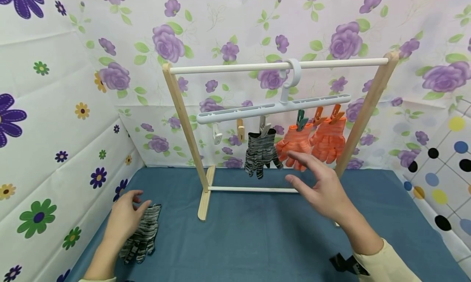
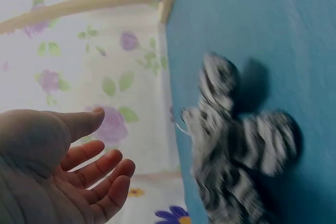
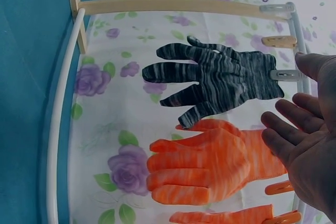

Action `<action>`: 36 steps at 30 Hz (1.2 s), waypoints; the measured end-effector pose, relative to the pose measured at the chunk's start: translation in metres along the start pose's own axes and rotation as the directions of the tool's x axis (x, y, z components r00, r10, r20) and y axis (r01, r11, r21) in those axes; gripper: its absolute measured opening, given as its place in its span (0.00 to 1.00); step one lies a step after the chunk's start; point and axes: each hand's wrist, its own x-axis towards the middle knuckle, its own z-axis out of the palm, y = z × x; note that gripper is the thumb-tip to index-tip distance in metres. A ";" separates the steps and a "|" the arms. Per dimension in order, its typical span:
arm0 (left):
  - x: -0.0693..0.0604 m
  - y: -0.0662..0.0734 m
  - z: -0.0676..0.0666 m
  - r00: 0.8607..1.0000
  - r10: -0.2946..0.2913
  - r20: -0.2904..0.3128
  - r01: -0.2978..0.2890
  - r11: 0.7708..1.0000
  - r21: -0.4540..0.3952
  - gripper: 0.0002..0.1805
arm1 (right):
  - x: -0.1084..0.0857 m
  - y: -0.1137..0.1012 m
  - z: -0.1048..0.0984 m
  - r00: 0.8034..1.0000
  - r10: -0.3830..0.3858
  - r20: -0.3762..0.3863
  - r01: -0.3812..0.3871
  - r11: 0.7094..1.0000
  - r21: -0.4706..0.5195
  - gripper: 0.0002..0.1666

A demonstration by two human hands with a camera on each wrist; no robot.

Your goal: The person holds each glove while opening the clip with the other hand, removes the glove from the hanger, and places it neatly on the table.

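Blue cloth point(image 1: 243, 241) carries the loose striped glove point(image 1: 147, 233), at four o'clock from the nearer left hand point(image 1: 123, 216), its long axis running from cuff at one o'clock to fingers at seven. That hand is loosely spread, gripping nothing. At three o'clock, the right hand point(image 1: 324, 188) (likewise parted and unladen) hovers by the hanging orange gloves point(image 1: 329, 141).

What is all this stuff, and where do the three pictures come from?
There's no robot here, just a person's bare left hand and right hand. The picture showing both hands comes from a camera on the person's head; the other two come from cameras worn on each wrist. On the blue surface lies a striped glove, beside the left hand. A wooden rack stands there too, with a hanger on its top bar. Clips hold up another striped glove and two orange gloves. Both hands look empty.
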 end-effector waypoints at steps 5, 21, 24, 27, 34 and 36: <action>-0.002 0.022 -0.001 0.999 0.036 -0.033 -0.037 0.999 -0.038 0.26 | 0.004 0.000 -0.002 1.000 0.003 -0.002 -0.003 1.000 -0.009 0.39; 0.002 0.079 0.000 0.990 0.119 -0.071 -0.129 0.979 -0.156 0.28 | 0.013 -0.003 -0.006 1.000 -0.004 -0.024 0.005 1.000 0.013 0.36; 0.003 0.091 0.002 0.991 0.123 -0.061 -0.132 0.977 -0.169 0.29 | 0.016 -0.003 -0.006 1.000 -0.004 -0.025 0.004 1.000 0.013 0.37; 0.004 0.101 0.004 0.990 0.131 -0.054 -0.139 0.972 -0.190 0.30 | 0.017 -0.002 -0.007 1.000 -0.002 -0.023 0.002 1.000 0.008 0.37; 0.008 0.122 0.010 0.983 0.174 -0.066 -0.184 0.961 -0.209 0.30 | 0.023 -0.002 -0.008 1.000 -0.007 -0.024 0.007 1.000 -0.001 0.38; 0.010 0.128 0.011 0.980 0.184 -0.072 -0.196 0.956 -0.217 0.29 | 0.025 -0.003 -0.008 1.000 -0.010 -0.025 0.010 1.000 0.000 0.38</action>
